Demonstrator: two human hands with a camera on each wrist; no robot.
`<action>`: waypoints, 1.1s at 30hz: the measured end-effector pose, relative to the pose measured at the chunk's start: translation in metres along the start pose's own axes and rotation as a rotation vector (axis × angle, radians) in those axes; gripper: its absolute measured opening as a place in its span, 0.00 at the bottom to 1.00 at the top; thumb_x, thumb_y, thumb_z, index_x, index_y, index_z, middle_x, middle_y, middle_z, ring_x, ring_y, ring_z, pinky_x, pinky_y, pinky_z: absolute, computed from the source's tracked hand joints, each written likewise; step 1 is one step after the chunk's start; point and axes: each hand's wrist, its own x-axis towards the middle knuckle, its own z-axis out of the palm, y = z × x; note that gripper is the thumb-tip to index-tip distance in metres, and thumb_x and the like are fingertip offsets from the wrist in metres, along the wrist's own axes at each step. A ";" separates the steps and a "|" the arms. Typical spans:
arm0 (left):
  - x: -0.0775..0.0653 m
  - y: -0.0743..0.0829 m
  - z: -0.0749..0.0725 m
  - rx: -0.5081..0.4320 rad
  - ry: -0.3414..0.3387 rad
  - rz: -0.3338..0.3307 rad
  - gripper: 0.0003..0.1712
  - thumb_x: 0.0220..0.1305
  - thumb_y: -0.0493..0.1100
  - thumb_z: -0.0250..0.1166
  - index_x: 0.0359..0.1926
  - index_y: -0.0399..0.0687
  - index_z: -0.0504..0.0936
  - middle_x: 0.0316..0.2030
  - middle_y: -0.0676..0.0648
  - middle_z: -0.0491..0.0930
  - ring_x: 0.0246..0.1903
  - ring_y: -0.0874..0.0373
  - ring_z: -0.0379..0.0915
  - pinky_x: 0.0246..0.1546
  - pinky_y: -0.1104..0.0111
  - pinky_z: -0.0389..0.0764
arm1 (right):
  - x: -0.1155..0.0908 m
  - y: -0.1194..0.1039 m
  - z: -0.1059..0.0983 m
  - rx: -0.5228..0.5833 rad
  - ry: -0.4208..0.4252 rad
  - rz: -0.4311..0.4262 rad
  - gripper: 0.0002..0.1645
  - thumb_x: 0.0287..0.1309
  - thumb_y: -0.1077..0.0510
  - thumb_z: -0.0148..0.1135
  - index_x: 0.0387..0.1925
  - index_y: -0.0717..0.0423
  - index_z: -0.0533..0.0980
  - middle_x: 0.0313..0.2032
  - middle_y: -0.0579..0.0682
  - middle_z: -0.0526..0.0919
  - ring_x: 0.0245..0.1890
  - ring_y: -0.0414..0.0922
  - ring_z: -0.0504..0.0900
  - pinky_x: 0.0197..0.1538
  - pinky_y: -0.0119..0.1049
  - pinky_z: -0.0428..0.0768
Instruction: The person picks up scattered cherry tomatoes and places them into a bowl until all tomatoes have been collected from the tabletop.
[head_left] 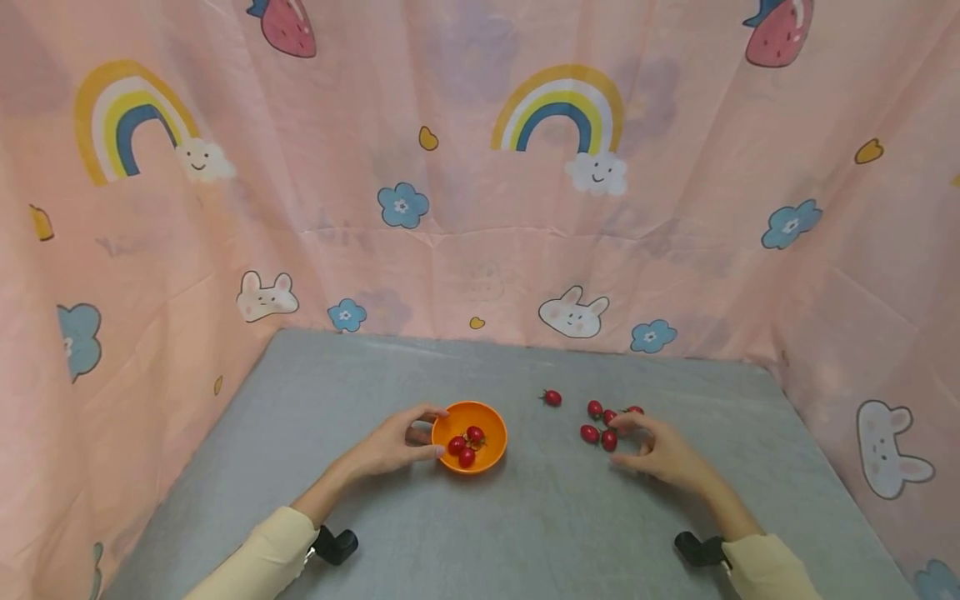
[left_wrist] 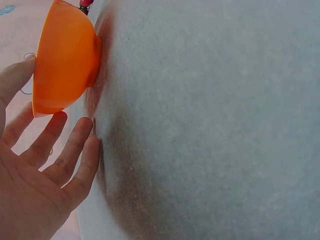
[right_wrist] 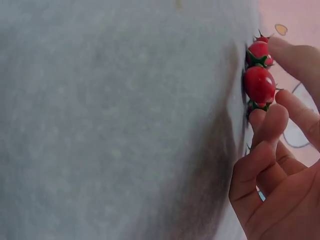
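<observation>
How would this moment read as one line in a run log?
left hand: holds orange bowl | right hand: at tomato cluster | in bowl: three tomatoes | lone tomato: apart from cluster

Before you a smooth grey tabletop (head_left: 525,525), pink cartoon-print fabric curtain (head_left: 465,267) along your far, left and right sides

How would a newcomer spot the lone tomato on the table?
On the grey table, start at the orange bowl held by the left hand. Look right and slightly farther back, stopping short of the tomato cluster near the right hand. The lone tomato lies there, set apart from its neighbours by bare tabletop.
</observation>
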 end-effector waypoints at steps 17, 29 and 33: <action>0.000 -0.001 0.000 -0.001 0.001 -0.020 0.29 0.67 0.44 0.71 0.66 0.45 0.73 0.61 0.41 0.74 0.50 0.49 0.81 0.57 0.53 0.78 | 0.012 0.000 0.011 -0.133 0.099 0.034 0.20 0.53 0.61 0.78 0.48 0.57 0.83 0.37 0.49 0.82 0.27 0.44 0.74 0.23 0.33 0.69; 0.001 -0.002 0.000 0.002 0.000 -0.017 0.29 0.67 0.44 0.71 0.66 0.45 0.73 0.61 0.41 0.74 0.50 0.49 0.81 0.57 0.52 0.77 | 0.012 0.005 0.009 -0.108 0.087 0.031 0.19 0.54 0.58 0.79 0.47 0.56 0.83 0.36 0.47 0.81 0.34 0.47 0.76 0.27 0.33 0.71; 0.001 -0.002 0.000 0.001 0.001 -0.018 0.29 0.67 0.44 0.71 0.66 0.45 0.73 0.61 0.41 0.74 0.50 0.49 0.81 0.57 0.52 0.77 | 0.010 0.008 0.010 -0.087 0.105 0.015 0.19 0.55 0.58 0.78 0.47 0.56 0.83 0.38 0.48 0.82 0.36 0.48 0.77 0.28 0.33 0.72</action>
